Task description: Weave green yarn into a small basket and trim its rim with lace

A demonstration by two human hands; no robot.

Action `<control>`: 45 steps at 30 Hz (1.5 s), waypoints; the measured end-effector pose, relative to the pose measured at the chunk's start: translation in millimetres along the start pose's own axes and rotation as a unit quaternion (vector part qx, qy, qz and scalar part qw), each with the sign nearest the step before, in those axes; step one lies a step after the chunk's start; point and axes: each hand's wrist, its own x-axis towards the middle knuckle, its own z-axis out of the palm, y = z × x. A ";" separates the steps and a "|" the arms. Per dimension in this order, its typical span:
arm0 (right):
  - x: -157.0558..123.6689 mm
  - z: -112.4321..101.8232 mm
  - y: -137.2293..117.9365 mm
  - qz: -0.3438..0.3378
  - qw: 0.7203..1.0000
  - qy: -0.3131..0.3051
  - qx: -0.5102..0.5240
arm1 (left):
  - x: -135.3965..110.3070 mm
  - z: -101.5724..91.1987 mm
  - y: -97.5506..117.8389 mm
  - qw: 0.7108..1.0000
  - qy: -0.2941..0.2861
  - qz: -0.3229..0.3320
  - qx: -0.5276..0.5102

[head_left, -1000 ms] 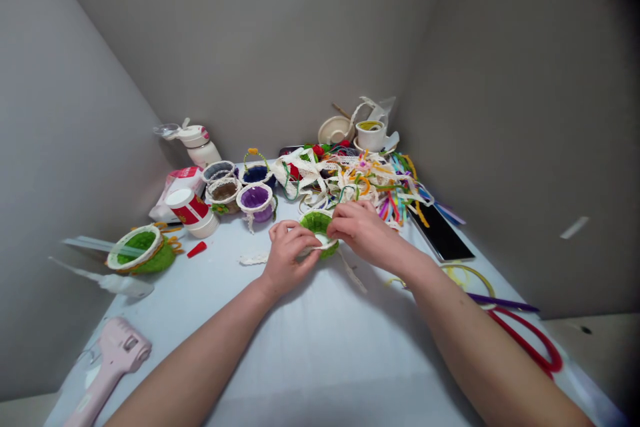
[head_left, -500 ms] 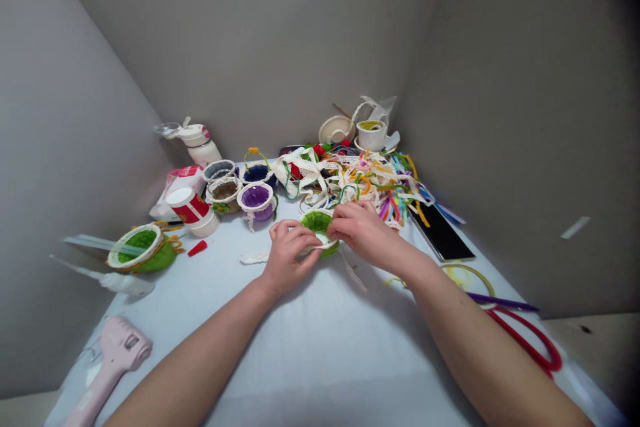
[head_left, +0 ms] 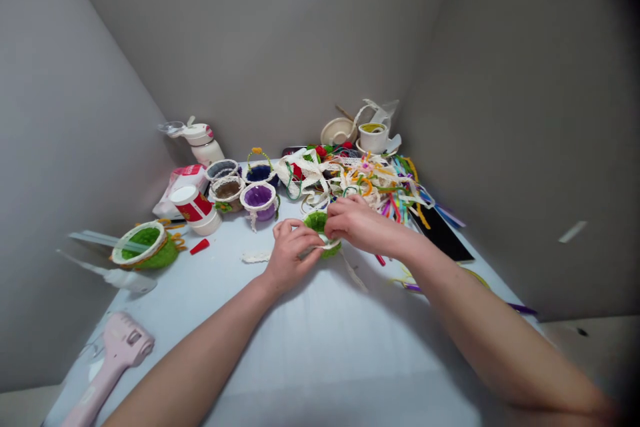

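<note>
In the middle of the table sits a small green basket (head_left: 316,220), partly covered by my hands. My left hand (head_left: 294,252) is closed at its near left side, fingers pinching a white lace strip (head_left: 256,257) against the rim. Across the right part of the rim, my right hand (head_left: 354,221) is closed, with thumb and fingertips together on the same lace. One end of the strip lies flat to the left; a thin loose end hangs down to the right of the basket. My fingertips hide most of the near rim.
At left stand a pink glue gun (head_left: 125,340), a larger green basket (head_left: 163,250), a paper cup (head_left: 193,205) and a purple basket (head_left: 260,203). Behind my right hand lies a pile of lace and ribbons (head_left: 350,170). A black phone (head_left: 445,237) lies right.
My right hand has shifted slightly left over the basket rim, and its forearm now covers the red scissors handle at right. My left hand keeps its hold.
</note>
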 end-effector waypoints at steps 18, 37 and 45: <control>7.8 0.1 5.0 0.002 0.994 -0.020 0.106 | 3.7 -0.3 -4.3 1.000 -0.007 -0.011 -0.023; -22.9 24.6 -18.7 -0.117 0.969 0.137 -0.171 | 5.1 -0.7 -6.5 0.999 0.012 -0.016 -0.042; -9.9 53.8 -26.8 -0.276 0.916 0.238 -0.168 | 5.7 0.9 -10.4 0.998 0.013 -0.034 -0.041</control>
